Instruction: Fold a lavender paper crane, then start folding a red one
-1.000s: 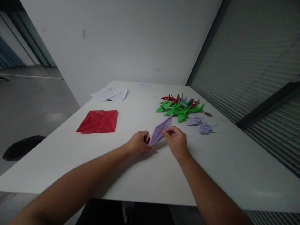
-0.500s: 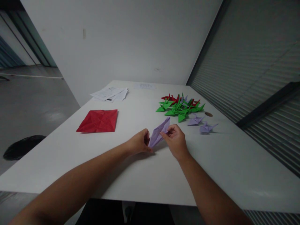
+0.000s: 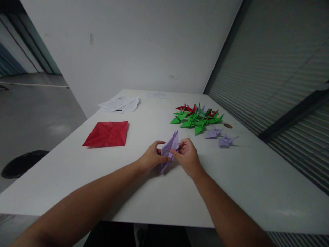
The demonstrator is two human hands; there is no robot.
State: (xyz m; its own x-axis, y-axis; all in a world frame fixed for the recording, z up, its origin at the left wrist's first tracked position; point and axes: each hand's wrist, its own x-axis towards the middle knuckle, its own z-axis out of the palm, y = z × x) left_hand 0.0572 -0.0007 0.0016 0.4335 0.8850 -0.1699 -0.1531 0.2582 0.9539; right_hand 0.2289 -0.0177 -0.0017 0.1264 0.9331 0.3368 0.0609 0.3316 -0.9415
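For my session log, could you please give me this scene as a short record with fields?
left hand: pinching the lilac folded paper
right hand: pinching the same paper from the other side
paper: narrow, pointed, standing up between both hands
table: white
finished pieces: green and red pile, two lilac cranes
also: red creased sheet, white papers

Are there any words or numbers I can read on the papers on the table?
No text can be read.
White papers: dark print, too small and blurred.
Single sheet at the far edge: faint lines, unreadable.
Red paper, purple paper, paper cranes: no writing.
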